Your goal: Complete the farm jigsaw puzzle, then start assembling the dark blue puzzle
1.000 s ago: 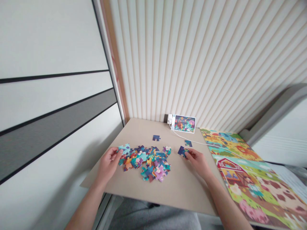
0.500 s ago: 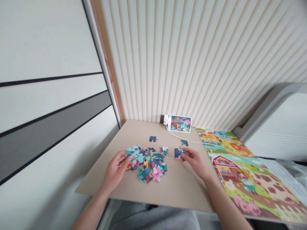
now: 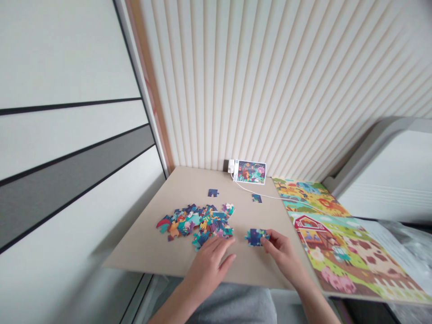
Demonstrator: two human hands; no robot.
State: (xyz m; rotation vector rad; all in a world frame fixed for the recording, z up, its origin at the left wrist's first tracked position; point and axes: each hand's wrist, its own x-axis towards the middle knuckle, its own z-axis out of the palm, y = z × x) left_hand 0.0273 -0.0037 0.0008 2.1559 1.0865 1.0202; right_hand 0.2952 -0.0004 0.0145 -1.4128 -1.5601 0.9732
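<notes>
We see the dark blue jigsaw pieces (image 3: 255, 237), perhaps two joined, at the centre right of the beige board (image 3: 145, 245), pinched at their right edge between the thumb and fingers of the right hand (image 3: 281, 254). The left hand (image 3: 207, 265) is open, fingers spread, its fingertips at the lower edge of the heap of jigsaw pieces (image 3: 195, 222); contact is hard to make out. Beyond lie a loose blue piece (image 3: 213, 193), a second loose piece (image 3: 256, 198) and a picture card (image 3: 250, 172); at right is a farm-scene puzzle mat (image 3: 337, 238).

Head-worn view from close above, angled forward and down onto a beige tabletop (image 3: 148, 247)
</notes>
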